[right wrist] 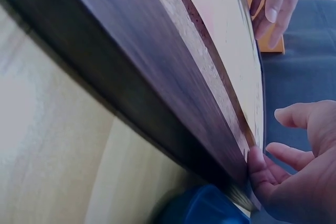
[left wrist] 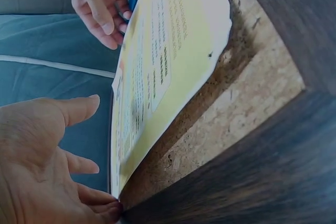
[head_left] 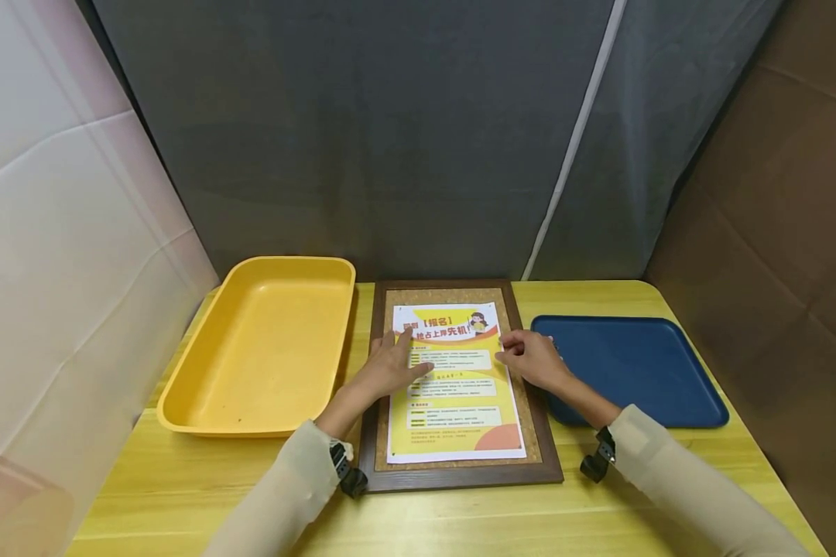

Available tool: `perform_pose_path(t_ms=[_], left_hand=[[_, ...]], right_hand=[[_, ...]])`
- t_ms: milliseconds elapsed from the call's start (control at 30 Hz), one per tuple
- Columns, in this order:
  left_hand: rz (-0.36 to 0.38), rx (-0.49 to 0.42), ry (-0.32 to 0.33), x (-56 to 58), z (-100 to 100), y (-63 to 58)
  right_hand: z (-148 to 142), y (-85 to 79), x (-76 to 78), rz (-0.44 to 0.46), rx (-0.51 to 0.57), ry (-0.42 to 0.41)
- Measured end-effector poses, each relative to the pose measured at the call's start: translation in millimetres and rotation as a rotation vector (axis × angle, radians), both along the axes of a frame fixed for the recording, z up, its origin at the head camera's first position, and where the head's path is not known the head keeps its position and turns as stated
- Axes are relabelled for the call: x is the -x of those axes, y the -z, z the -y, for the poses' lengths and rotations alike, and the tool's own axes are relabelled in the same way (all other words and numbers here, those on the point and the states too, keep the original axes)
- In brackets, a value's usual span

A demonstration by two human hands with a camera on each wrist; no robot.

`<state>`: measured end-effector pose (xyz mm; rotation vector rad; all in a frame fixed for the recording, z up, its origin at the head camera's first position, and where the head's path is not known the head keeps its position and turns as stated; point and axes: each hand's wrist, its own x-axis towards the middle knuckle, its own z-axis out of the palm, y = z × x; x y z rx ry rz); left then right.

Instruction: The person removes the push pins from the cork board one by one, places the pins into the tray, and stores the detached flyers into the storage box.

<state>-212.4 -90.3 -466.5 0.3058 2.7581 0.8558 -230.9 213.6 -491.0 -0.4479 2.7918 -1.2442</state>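
Note:
A yellow and white printed poster [head_left: 453,394] lies over the cork [head_left: 538,433] of a board with a dark brown frame [head_left: 460,475]. My left hand [head_left: 388,365] rests at the poster's left side, thumb and fingers spread over the sheet. On the opposite side my right hand [head_left: 538,360] touches the board's right border with its outer fingers, thumb held apart in the right wrist view. Neither hand has anything visibly gripped. In the left wrist view the poster's lower edge [left wrist: 223,38] lifts in a wave off the cork, with a small dark dot near its corner.
A deep yellow tray [head_left: 265,348] stands left of the board. To the right lies a flat blue tray [head_left: 634,371], partly behind the right forearm; small items near its left edge are mostly hidden. A grey curtain [head_left: 362,139] hangs behind the wooden table [head_left: 446,522].

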Motion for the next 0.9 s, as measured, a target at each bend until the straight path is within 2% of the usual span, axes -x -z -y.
perform_pose_path(t_ms=[167,667,900], left_hand=[[-0.012,-0.020,-0.017,0.4,1,3.0],[-0.157,-0.113,-0.068,3.8,5,9.2],[-0.181,-0.143,-0.086,3.2,8,9.3]], right_hand=[[2,0.6,-0.9,-0.006,0.008,0.023],[15,4.7,-3.4,-0.003,0.035,0.116],[18,5.8,-1.7,0.016,0.041,0.135]])
